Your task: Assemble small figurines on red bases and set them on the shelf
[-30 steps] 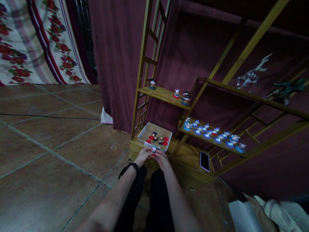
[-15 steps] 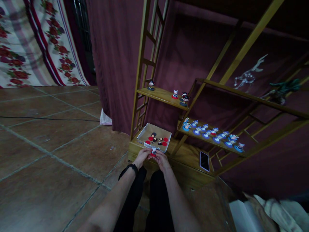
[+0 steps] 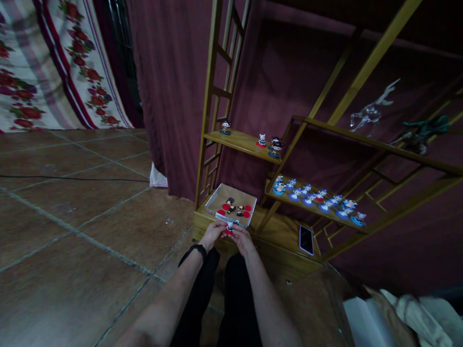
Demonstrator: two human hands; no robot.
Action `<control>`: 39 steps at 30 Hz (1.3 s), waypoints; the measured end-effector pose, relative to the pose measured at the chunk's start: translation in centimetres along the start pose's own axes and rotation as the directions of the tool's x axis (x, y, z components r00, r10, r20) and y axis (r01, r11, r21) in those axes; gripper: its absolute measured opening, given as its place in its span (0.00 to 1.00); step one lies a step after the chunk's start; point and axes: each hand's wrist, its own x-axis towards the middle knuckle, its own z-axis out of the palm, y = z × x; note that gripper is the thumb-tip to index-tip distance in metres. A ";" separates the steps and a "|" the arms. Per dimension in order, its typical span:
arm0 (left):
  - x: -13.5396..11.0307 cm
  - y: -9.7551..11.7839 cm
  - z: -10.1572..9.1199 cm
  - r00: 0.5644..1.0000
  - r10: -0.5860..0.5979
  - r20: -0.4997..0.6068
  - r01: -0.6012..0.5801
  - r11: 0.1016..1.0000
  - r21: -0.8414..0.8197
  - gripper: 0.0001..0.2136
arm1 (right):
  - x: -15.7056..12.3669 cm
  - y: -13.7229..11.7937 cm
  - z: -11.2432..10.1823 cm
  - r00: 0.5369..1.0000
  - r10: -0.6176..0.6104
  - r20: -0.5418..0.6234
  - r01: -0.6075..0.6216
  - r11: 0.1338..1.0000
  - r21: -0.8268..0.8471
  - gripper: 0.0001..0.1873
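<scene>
inside one shallow white cardboard box (image 3: 213,197): four flat red discs (image 3: 248,208), four black-haired figure pieces (image 3: 231,209). in front of it: one white-headed red-based figurine (image 3: 229,225). above it: one lookalike (image 3: 262,139), three black-haired dark-based figurines (image 3: 225,125). right of it: about twelve mostly blue-based figurines (image 3: 295,193), one black-screened phone (image 3: 306,240).

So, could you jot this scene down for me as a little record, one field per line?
Held item: white-and-red figurine, upright between both hands
Left hand: fingers at one side of it; dark wristband on the wrist
Right hand: fingers at its other side
Open box: just beyond the hands, containing red discs and small dark pieces
Upper shelf: four figurines, one on a red base
Middle shelf: many figurines, mostly on bluish bases
Phone: lying flat, right of the box, screen dark
</scene>
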 end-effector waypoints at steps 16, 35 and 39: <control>-0.5 0.5 0.5 0.999 -0.004 0.036 0.004 1.000 -0.011 0.11 | -0.1 -0.6 0.2 0.998 0.014 -0.055 -0.012 0.999 0.037 0.14; -0.9 0.7 0.6 0.991 0.104 0.089 -0.106 0.994 0.022 0.10 | -0.5 -0.8 0.1 0.999 -0.035 -0.032 0.037 0.998 0.050 0.11; -0.6 0.4 0.5 0.989 0.110 0.101 -0.113 0.993 0.024 0.11 | -0.5 -0.8 0.1 1.000 -0.027 -0.012 0.028 0.998 0.056 0.10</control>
